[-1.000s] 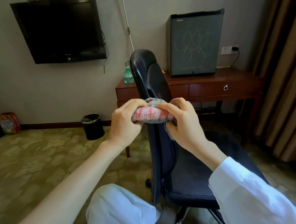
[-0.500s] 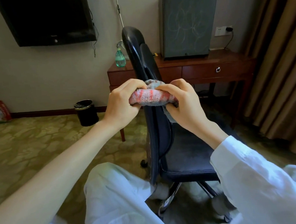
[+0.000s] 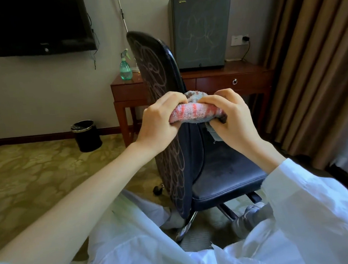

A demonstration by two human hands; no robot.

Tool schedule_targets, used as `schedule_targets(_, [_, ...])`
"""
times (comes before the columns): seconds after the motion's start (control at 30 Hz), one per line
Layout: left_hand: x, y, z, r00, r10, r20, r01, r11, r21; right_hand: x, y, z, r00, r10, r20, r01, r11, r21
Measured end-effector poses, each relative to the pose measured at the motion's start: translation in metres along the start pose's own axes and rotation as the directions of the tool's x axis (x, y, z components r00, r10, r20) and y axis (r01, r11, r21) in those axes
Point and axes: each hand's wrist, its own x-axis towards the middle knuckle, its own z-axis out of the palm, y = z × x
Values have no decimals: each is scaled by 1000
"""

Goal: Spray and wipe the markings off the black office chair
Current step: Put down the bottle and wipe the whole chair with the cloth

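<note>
The black office chair (image 3: 160,71) stands in front of me, its back turned edge-on, with pale scribbled markings across the rear of the backrest. Both hands hold a bunched pink-striped grey cloth (image 3: 194,114) in front of the chair's backrest. My left hand (image 3: 160,120) grips its left end. My right hand (image 3: 229,115) grips the right end, and a loose corner of the cloth hangs below it. A green spray bottle (image 3: 125,67) stands upright on the wooden desk (image 3: 247,71) behind the chair.
A dark mini fridge (image 3: 200,31) with chalk scribbles sits on the desk. A black waste bin (image 3: 86,136) stands on the carpet at left. A wall TV (image 3: 36,24) hangs upper left; brown curtains (image 3: 312,60) hang at right. My knees in white clothing are below.
My view has dropped and shifted so the marked rear of the backrest now shows. Both hands have kept their grip on the cloth in front of the chair.
</note>
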Motion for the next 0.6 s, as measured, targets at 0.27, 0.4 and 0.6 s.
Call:
schedule_targets(0.27, [4,59,43,999,51,-2,-51,999,-12,-36,17,-62,996,51,-69,-59,991,-117])
schedule_targets(0.4, [14,90,66,996,89,28,-89,996,2,-58,30,-92,991,85,-105,-103,979,-178])
schedule_targets(0.6, [29,129,98,986,135,93,-132,991,-34,-83,49,-126,967,172,-190,-211,956,-204])
